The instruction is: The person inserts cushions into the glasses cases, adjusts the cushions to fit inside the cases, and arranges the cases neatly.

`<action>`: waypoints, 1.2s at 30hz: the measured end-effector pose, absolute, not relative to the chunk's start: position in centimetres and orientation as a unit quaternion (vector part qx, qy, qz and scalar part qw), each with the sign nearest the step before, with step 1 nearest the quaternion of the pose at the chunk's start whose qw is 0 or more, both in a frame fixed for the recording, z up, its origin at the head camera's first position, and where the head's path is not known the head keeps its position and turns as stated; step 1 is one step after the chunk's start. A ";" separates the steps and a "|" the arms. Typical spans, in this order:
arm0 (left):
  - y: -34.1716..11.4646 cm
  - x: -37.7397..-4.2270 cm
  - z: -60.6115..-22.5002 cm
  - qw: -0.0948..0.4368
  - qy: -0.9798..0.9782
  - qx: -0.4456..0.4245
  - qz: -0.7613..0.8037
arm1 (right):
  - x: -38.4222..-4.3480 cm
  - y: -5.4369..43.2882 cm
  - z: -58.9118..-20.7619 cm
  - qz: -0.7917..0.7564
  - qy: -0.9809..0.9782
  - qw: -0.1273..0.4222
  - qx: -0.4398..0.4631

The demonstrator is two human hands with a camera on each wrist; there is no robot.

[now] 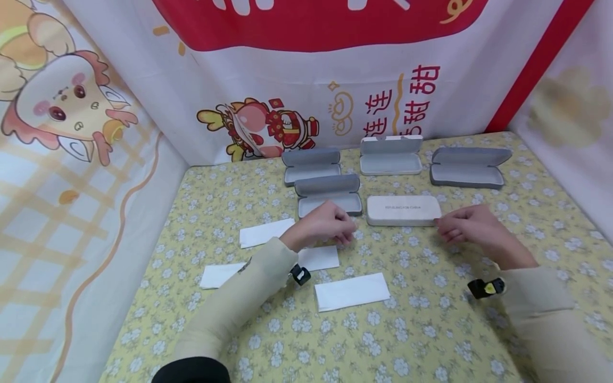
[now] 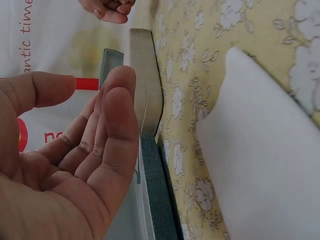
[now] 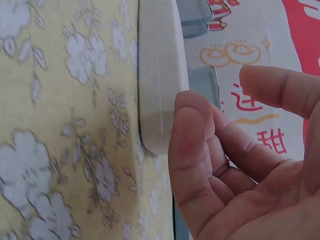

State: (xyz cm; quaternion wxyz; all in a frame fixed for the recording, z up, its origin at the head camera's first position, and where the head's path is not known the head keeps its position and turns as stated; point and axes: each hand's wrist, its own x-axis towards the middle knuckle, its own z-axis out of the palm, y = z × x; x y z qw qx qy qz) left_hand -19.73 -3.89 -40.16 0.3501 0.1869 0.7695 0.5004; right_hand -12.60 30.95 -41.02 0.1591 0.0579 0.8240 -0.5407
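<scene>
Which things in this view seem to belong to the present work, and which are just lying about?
Likely in the work:
closed white case, beside the right hand
four open cases, one beside the left hand
four flat white pieces

Likely only surroundings:
flowered tablecloth
printed backdrop

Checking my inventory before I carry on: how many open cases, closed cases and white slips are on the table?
Open cases: 4
Closed case: 1
White slips: 4
Total: 9
</scene>
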 end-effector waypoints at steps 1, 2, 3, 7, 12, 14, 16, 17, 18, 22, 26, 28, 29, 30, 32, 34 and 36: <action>-4.1 -19.6 -40.1 0.353 0.770 0.186 0.499 | -12.6 30.8 -41.1 -0.541 0.823 0.162 0.057; -4.2 -19.5 -40.1 0.356 0.770 0.185 0.497 | -12.6 30.6 -41.2 -0.539 0.825 0.164 0.056; -4.4 -19.3 -40.1 0.359 0.769 0.184 0.496 | -12.5 30.4 -41.2 -0.536 0.826 0.165 0.055; -5.0 -18.7 -40.0 0.359 0.777 0.187 0.482 | -12.2 29.7 -41.3 -0.530 0.830 0.168 0.042; -5.9 -17.8 -39.9 0.356 0.784 0.190 0.472 | -11.7 28.7 -41.2 -0.519 0.835 0.180 0.015; -6.2 -17.4 -40.0 0.356 0.786 0.194 0.467 | -11.6 28.3 -41.1 -0.516 0.836 0.186 0.009; -6.5 -17.1 -40.1 0.358 0.786 0.198 0.463 | -11.5 27.8 -41.1 -0.509 0.840 0.188 0.003; -6.7 -16.9 -40.2 0.360 0.785 0.198 0.463 | -11.4 27.6 -41.1 -0.504 0.842 0.190 0.001; -6.9 -16.8 -40.3 0.362 0.784 0.198 0.464 | -11.4 27.4 -41.1 -0.498 0.846 0.191 -0.004; -7.5 -16.2 -40.6 0.365 0.778 0.197 0.472 | -11.2 26.7 -41.1 -0.490 0.850 0.195 -0.023; -8.0 -15.7 -40.6 0.358 0.781 0.206 0.468 | -11.0 25.9 -41.1 -0.499 0.843 0.197 -0.044; -8.2 -15.5 -40.6 0.354 0.787 0.210 0.460 | -10.9 25.6 -41.2 -0.504 0.838 0.202 -0.049; -8.3 -15.3 -40.6 0.350 0.791 0.215 0.454 | -10.9 25.4 -41.2 -0.503 0.838 0.204 -0.047; -8.4 -15.2 -40.7 0.348 0.795 0.216 0.447 | -10.9 25.3 -41.3 -0.502 0.839 0.205 -0.048; -8.7 -14.9 -40.7 0.344 0.801 0.219 0.438 | -10.9 24.9 -41.4 -0.495 0.843 0.207 -0.050; -9.0 -14.6 -40.7 0.342 0.807 0.219 0.428 | -10.9 24.4 -41.6 -0.489 0.844 0.213 -0.053; -9.3 -14.2 -40.8 0.341 0.812 0.219 0.420 | -10.9 23.9 -41.7 -0.487 0.843 0.221 -0.060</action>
